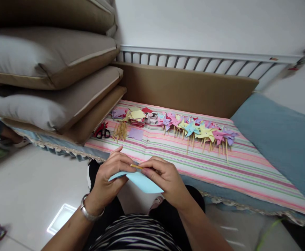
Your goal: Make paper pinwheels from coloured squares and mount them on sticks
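Note:
My left hand (pixel 108 179) and my right hand (pixel 164 179) meet in front of my lap, both closed around a light blue paper piece (pixel 142 181) and a thin wooden stick (pixel 136 166). The left fingers pinch the paper's left edge and the stick's end. The right fingers pinch the stick from the other side, above the paper. A metal bracelet (pixel 88 211) circles my left wrist.
A striped cloth (pixel 194 157) covers the low bed ahead. On it lie a row of finished paper pinwheels (pixel 196 130), a bundle of sticks (pixel 120 131), stacked coloured paper squares (pixel 135 116) and red-handled scissors (pixel 102 130). Cushions (pixel 45 69) are piled at left. A blue blanket (pixel 283 139) lies at right.

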Demonstrator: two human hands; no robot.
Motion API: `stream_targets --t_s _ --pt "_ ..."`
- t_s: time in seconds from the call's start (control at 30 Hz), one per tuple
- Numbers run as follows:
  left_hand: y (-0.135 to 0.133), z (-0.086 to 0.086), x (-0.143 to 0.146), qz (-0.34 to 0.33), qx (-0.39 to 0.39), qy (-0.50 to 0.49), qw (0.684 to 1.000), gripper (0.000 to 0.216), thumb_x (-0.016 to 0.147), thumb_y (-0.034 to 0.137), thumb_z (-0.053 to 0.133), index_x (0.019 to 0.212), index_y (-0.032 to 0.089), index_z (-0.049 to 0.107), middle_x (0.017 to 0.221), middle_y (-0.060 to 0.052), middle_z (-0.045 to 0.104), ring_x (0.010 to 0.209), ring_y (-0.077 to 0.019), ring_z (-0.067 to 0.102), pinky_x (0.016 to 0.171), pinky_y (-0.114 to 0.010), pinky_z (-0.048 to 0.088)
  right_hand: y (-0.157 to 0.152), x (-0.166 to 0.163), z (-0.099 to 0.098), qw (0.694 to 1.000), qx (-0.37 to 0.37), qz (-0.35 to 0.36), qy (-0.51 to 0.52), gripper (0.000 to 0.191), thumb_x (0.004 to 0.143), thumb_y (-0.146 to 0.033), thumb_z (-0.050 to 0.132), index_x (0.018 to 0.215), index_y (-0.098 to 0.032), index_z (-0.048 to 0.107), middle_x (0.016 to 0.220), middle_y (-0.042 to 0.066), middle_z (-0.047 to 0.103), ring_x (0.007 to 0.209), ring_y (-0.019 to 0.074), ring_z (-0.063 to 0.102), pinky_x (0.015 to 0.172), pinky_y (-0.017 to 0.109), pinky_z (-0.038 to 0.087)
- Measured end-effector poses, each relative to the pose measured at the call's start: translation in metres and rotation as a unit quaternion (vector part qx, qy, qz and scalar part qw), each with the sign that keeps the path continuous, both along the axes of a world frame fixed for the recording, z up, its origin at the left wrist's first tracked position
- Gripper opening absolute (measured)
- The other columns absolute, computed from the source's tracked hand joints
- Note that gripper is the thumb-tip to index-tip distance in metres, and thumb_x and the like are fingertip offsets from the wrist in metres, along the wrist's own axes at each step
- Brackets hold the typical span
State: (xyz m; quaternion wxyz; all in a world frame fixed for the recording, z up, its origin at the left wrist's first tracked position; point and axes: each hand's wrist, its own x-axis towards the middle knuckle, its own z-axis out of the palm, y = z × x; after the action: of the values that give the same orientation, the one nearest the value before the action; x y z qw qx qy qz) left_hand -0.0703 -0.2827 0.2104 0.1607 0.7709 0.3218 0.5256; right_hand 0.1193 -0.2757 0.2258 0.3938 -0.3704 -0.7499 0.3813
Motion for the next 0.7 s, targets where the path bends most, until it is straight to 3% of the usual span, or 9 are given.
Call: stream_targets --t_s 0.7 --pt "0.0039 -0.0049 -0.0034 0.009 -0.030 -0.010 0.999 0.018 0.075 0.006 0.058 0.080 0.023 0.065 0.082 -0.001 0.068 0.080 -0.0149 0.062 0.103 -0.049 0.032 0.0025 -0.0103 0.0020 0.999 -0.017 -0.027 -0.012 0.012 0.084 -0.024 0.058 0.087 -0.020 0.069 0.079 0.002 0.062 0.074 0.0129 0.057 0.065 0.024 0.041"
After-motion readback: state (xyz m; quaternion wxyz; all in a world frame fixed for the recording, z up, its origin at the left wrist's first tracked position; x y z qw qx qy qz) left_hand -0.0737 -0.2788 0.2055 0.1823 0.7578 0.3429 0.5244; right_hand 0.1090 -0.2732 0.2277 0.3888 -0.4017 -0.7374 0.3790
